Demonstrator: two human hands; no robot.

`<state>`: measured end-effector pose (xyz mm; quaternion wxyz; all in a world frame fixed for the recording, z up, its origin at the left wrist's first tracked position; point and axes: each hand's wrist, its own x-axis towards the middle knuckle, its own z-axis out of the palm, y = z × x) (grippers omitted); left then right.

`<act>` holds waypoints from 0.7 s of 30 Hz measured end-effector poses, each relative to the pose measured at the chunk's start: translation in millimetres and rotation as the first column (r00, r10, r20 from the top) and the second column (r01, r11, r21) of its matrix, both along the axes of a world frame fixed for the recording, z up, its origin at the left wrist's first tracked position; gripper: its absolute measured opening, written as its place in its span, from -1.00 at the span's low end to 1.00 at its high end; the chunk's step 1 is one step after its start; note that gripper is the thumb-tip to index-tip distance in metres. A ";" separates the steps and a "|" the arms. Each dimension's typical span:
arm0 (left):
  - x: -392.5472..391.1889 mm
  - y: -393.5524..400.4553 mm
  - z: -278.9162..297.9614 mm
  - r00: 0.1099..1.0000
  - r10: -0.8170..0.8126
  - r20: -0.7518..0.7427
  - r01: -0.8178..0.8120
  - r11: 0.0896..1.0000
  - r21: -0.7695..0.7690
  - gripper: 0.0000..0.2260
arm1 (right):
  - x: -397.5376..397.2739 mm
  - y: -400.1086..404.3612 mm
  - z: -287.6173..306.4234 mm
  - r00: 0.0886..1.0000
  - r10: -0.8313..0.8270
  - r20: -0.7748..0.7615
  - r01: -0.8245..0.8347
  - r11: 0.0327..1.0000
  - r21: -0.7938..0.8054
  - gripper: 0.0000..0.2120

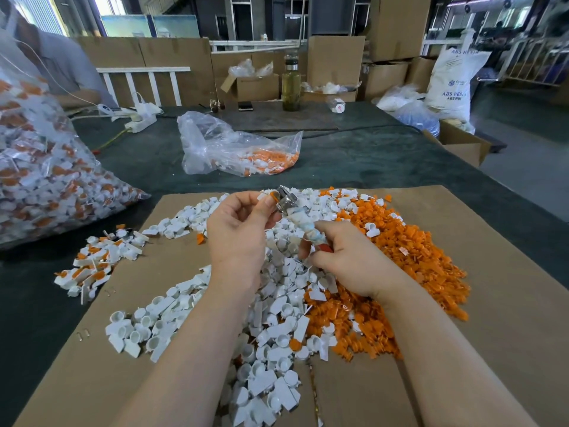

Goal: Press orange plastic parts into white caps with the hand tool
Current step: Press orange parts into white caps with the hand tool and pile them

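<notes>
Your right hand (348, 257) gripping the tape-wrapped metal hand tool (294, 211), your left hand (237, 229) pinching a white plastic cap with an orange part (267, 197) at its head, above heaped white caps (271, 303).

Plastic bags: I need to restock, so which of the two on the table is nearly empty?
The clear bag in the middle of the table: it lies slack, with few parts along its bottom edge. The big bag at the left bulges full.
</notes>
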<state>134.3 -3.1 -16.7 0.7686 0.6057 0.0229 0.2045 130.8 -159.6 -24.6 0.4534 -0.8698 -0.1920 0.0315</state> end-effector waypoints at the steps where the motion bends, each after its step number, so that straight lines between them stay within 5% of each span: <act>1: 0.4 0.1 0.3 1.000 -0.002 -0.004 0.001 1.000 -0.004 -0.85 | 0.1 0.2 -0.1 1.000 -0.002 -0.003 0.002 1.000 -0.001 -0.71; 10: 1.4 7.7 1.1 0.997 -0.034 -0.068 0.032 0.999 -0.034 -0.92 | 0.6 3.4 -2.5 0.993 -0.075 0.094 0.080 0.996 -0.047 -0.84; 13: 4.3 24.0 3.0 0.991 0.031 -0.129 -0.054 0.981 -0.185 -0.97 | 4.4 0.8 -5.7 0.973 -0.163 0.165 0.177 0.982 -0.071 -0.88; 21: 21.0 84.5 -2.4 0.901 0.082 -0.426 -0.382 0.616 -0.689 -0.82 | 14.8 -15.5 -15.4 0.841 -0.476 0.259 0.524 0.836 -0.163 -0.90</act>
